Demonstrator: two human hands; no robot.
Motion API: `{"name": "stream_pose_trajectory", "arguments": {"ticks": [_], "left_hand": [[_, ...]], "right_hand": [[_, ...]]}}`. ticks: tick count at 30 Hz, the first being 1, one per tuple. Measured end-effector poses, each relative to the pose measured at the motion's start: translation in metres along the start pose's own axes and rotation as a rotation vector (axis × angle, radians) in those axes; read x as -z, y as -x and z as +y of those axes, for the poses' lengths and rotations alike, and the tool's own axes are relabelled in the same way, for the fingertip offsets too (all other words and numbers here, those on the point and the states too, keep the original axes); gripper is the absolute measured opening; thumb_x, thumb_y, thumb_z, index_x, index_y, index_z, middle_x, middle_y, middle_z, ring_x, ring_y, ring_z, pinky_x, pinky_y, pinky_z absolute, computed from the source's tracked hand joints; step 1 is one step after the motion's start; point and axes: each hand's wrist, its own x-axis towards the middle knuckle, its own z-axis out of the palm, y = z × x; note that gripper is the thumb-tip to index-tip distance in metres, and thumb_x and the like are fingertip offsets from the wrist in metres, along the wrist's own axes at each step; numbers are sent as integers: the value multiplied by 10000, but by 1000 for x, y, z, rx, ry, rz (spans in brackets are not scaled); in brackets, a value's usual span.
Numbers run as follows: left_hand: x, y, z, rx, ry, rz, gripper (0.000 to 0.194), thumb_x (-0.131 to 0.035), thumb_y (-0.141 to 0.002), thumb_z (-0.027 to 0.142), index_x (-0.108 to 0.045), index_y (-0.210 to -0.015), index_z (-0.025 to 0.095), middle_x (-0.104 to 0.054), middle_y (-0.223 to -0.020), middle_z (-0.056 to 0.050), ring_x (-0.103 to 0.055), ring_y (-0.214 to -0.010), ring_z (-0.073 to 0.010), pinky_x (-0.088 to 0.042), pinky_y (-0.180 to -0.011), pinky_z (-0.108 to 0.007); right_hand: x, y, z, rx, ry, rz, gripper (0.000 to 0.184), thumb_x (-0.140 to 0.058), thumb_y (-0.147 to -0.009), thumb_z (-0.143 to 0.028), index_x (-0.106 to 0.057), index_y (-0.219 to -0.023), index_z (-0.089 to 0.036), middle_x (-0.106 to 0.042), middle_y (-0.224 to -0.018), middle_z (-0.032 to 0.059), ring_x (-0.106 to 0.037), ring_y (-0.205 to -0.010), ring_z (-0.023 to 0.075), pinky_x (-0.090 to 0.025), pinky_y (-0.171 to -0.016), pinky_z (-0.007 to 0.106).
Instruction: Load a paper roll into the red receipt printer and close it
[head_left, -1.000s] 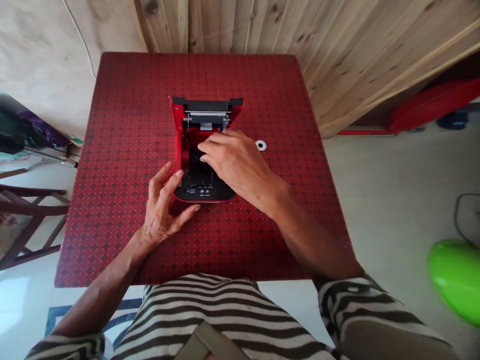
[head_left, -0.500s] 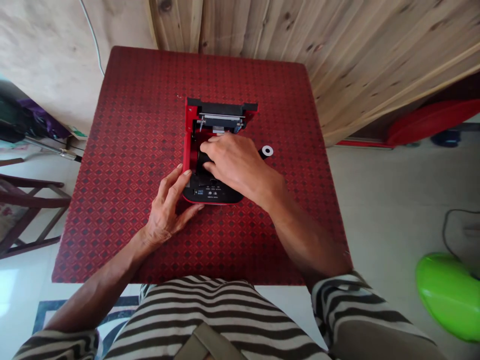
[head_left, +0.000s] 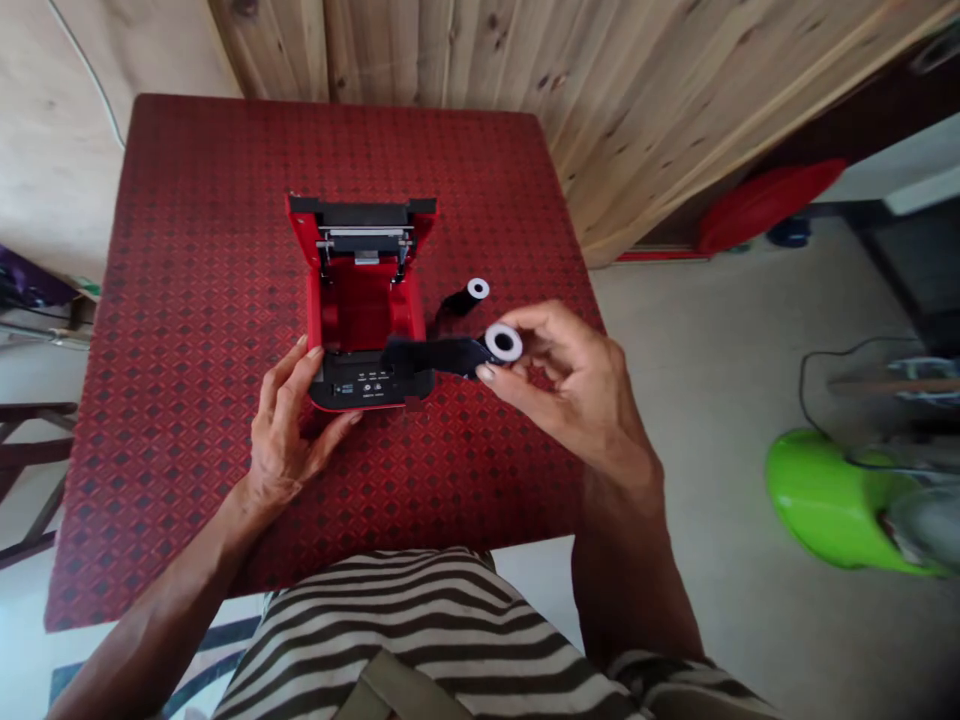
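A red and black label printer (head_left: 341, 385) stands on the table with its lid (head_left: 367, 218) raised, and its red inner bay is exposed. My left hand (head_left: 285, 430) grips the printer's front left corner, thumb along the front edge and fingers at the side. Off to the right, my right hand (head_left: 574, 385) pinches a thermal paper roll or ribbon roll, black with a white ring-shaped end (head_left: 490, 345). A dark loose strip (head_left: 439, 356) runs from that roll leftward over the printer's front panel. Behind it, a second black roll with a white end (head_left: 457, 303) lies on the table.
A red patterned cloth (head_left: 217, 200) covers the table. Wood-plank panelling (head_left: 435, 60) rises behind it. On the floor to the right is a bright green plastic object (head_left: 806, 500) beside a dark cable. A wooden chair (head_left: 34, 455) stands at the left.
My right hand has come out of the printer's bay and moved right, now carrying a black roll with its strip trailing. My left hand stays on the printer. The view has shifted rightward.
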Motion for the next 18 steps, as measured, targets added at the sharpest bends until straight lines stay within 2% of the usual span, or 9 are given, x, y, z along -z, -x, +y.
{"name": "stream_pose_trajectory", "arguments": {"ticks": [4, 6, 11, 15, 18], "left_hand": [[1, -3, -2, -62, -16, 6, 930, -870, -908, 382, -372, -1684, 258, -646, -1517, -140, -630, -1433, -316, -594, -1161, -462], [1, -4, -3, -84, -23, 5, 939, -877, -900, 383, -375, -1682, 249, -651, -1505, -142, -627, -1434, -316, -589, -1162, -457], [2, -5, -5, -65, -35, -1, 946, -888, -884, 416, -392, -1673, 256, -630, -1536, -159, -618, -1442, -333, -579, -1177, -490], [3, -5, -5, -63, -30, -8, 954, -890, -877, 442, -387, -1673, 291, -628, -1539, -151, -623, -1435, -346, -591, -1168, -523], [4, -6, -5, -60, -32, -17, 963, -897, -868, 438, -386, -1674, 305, -617, -1551, -151, -626, -1427, -357, -601, -1156, -541]], "right_hand": [[-7, 38, 28, -141, -86, -22, 222, -801, -869, -269, -673, -1050, -259, -749, -933, -18, -700, -769, 147, -569, -691, 278], [-18, 49, 38, -147, -54, -47, 221, -779, -868, -245, -684, -1067, -256, -771, -968, 0, -724, -811, 161, -587, -740, 293], [-41, 59, 52, -97, 2, -105, 185, -737, -870, -221, -676, -1042, -254, -767, -917, 4, -712, -736, 170, -609, -742, 323], [-31, 61, 53, -131, -53, -163, 292, -805, -860, -251, -702, -1133, -272, -801, -1017, 21, -757, -801, 192, -642, -787, 365], [-11, 51, 61, -198, -140, -169, 345, -846, -878, -388, -738, -1181, -262, -820, -974, 29, -777, -802, 201, -643, -760, 364]]}}
